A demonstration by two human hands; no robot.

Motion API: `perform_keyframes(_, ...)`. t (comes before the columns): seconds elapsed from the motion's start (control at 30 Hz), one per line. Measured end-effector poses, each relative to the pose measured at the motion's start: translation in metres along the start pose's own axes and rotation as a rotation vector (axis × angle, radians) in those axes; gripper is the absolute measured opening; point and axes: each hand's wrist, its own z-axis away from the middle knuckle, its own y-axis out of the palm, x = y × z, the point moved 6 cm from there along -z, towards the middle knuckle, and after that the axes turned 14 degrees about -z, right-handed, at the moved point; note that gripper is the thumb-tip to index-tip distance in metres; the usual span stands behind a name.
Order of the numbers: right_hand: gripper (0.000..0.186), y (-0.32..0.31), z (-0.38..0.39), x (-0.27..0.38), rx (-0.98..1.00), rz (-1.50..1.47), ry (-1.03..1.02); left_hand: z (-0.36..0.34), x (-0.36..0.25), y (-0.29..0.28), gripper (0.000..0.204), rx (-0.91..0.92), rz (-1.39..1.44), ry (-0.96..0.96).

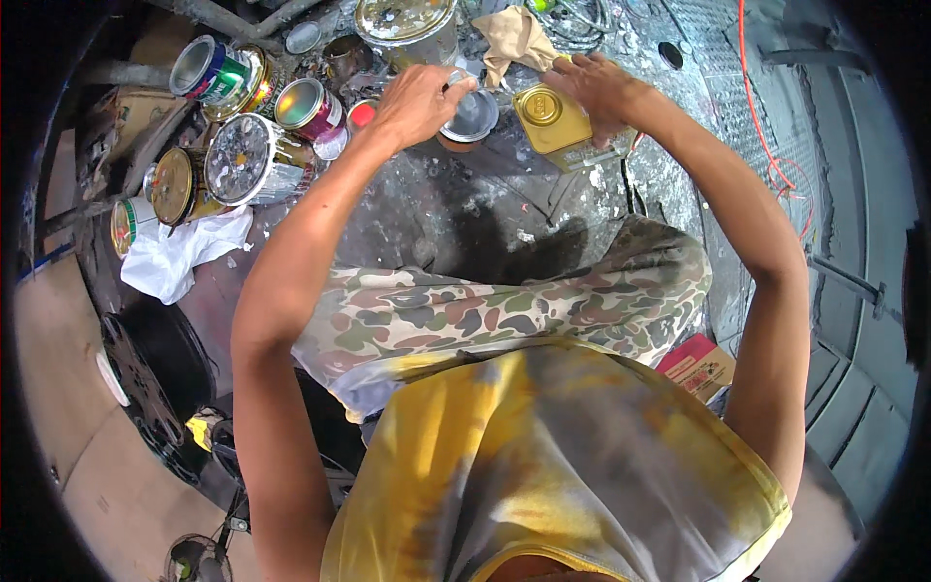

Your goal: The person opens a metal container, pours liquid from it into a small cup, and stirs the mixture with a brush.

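Head view, left hand: the left hand (419,102) is closed around the rim of a small round silver tin (471,116), fingers curled over its near edge; the grip is narrow and holds the tin.
Head view, right hand: the right hand (601,89) lies spread over the far side of a rectangular gold can (555,126), palm and fingers touching its top and side; whether it clamps the can or only steadies it cannot be told.
Location of tin: on the paint-spattered work surface (465,209), just beside the gold can, ahead of the camouflage-clad knee (504,310).
Location of gold can: tilted, round screw cap facing the camera, touching the work surface to the right of the tin.
Handling, tin: judged light, rigid thin metal; the smooth wall is probably slick with paint, so the rim is the safest hold.
Handling, gold can: judged stiff sheet metal, heavier if full; flat sides suit a wide palm hold, away from the cap.
Surroundings: several round paint cans (242,155) lie on their sides to the left, well apart from the hands; a white rag (179,254) lies near them; a tan cloth (514,39) lies beyond the tin.
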Motion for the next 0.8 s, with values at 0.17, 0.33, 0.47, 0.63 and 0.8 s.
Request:
perform_keyframes(0.17, 0.121, -0.001, 0.003, 0.002, 0.048, 0.006, 0.024, 0.000, -0.006, -0.002, 0.034, -0.122, -0.243, 0.070)
perform_keyframes(0.33, 0.114, -0.007, 0.002, 0.005, 0.064, -0.033, 0.019, 0.000, -0.001, -0.003, 0.035, -0.141, -0.066, 0.067)
perform_keyframes(0.47, 0.113, -0.004, 0.005, 0.003, 0.007, -0.002, -0.002, -0.001, -0.006, -0.008, 0.036, -0.134, -0.234, 0.051)
perform_keyframes(0.63, 0.115, -0.009, 0.003, 0.006, 0.004, -0.005, -0.002, -0.003, 0.003, 0.001, 0.036, -0.041, -0.071, 0.028)
perform_keyframes(0.8, 0.118, -0.008, 0.000, 0.007, 0.071, -0.011, 0.023, -0.001, -0.001, -0.004, 0.035, -0.181, -0.269, 0.063)
